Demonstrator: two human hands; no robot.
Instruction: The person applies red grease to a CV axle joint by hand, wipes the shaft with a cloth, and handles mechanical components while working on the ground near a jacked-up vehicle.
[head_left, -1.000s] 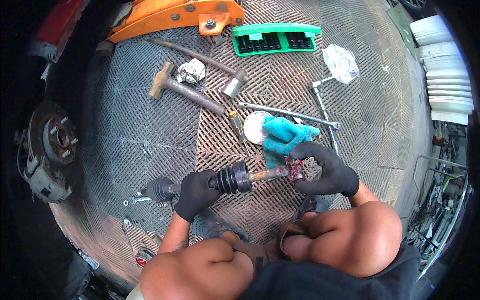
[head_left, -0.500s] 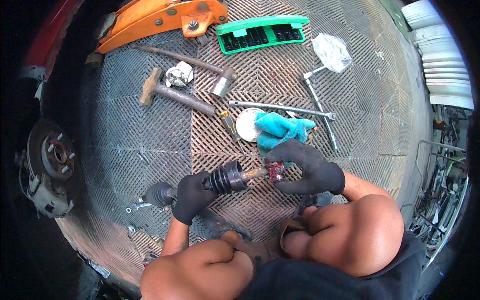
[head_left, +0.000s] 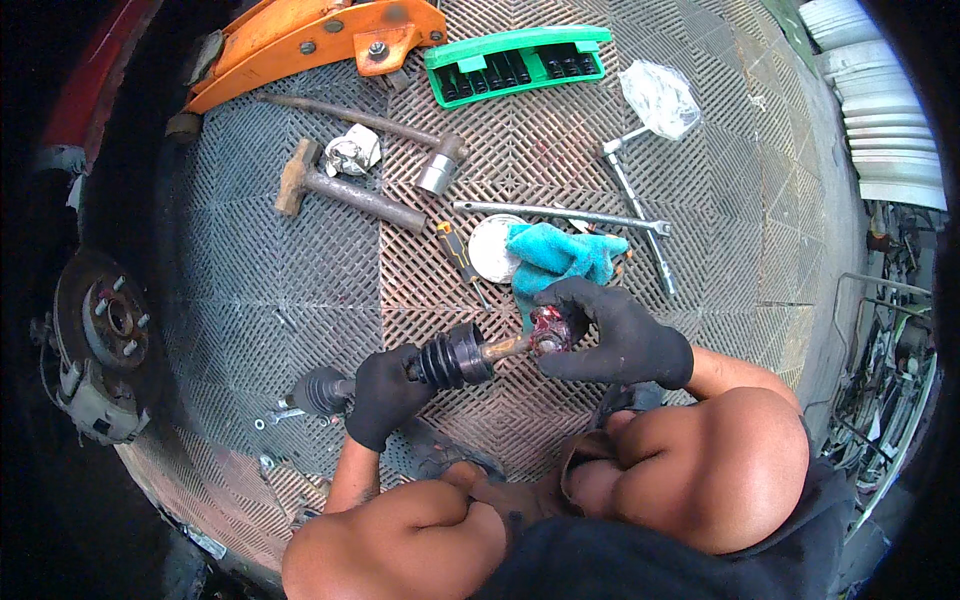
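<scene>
A drive axle lies crosswise in front of me, held up in both black-gloved hands. My left hand (head_left: pixel 386 398) is closed round the shaft just behind a ribbed black rubber boot (head_left: pixel 450 360). Past the boot the bare brownish shaft (head_left: pixel 507 347) runs to a metal axle joint (head_left: pixel 549 331) smeared with dark red grease. My right hand (head_left: pixel 630 338) is curled round that joint, fingers above and thumb below; the joint's far side is hidden by them. Another dark boot (head_left: pixel 322 391) sits at the axle's left end.
Beyond my hands lie a teal cloth (head_left: pixel 565 258), white round lid (head_left: pixel 493 250), screwdriver (head_left: pixel 459 262), long wrench (head_left: pixel 560 215), hammer (head_left: pixel 345 187), socket bar (head_left: pixel 640 215) and green socket case (head_left: pixel 520 68). An orange jack (head_left: pixel 320 45) stands far left; a wheel hub (head_left: pixel 118 318) is at left.
The red-greased joint has turned a little and shows another side, and my right fingers have shifted on it. My left hand keeps its grip on the shaft.
</scene>
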